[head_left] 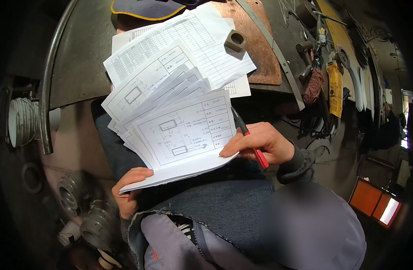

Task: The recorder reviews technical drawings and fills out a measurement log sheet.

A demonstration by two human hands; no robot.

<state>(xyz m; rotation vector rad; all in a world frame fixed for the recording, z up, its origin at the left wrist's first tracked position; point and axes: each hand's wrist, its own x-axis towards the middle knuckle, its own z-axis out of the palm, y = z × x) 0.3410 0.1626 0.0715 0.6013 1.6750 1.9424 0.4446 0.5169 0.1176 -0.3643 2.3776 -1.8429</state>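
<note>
My left hand (130, 186) is closed on the lower left edge of a stack of drawing sheets (193, 135), thumb on top. The sheets fan out upward, and the front ones are folded back along the near edge. The top sheet bears two rectangular outlines and a table of handwriting. At the stack's right edge, my right hand (265, 146) is closed around a red-and-black pen (259, 153), with its fingers also against the paper. The pen's dark end points up and left. Beyond the stack, lined table sheets (170, 42) lie on the bench under a square metal block with a round hole (235, 41).
A copper-coloured plate (265, 58) and a long metal strip (283, 63) lie on the bench (82, 58). To the right are a yellow power tool (335, 87) and hammers. A yellow-edged dark cap (145, 9) sits at the back. Metal rings (96, 225) stand lower left.
</note>
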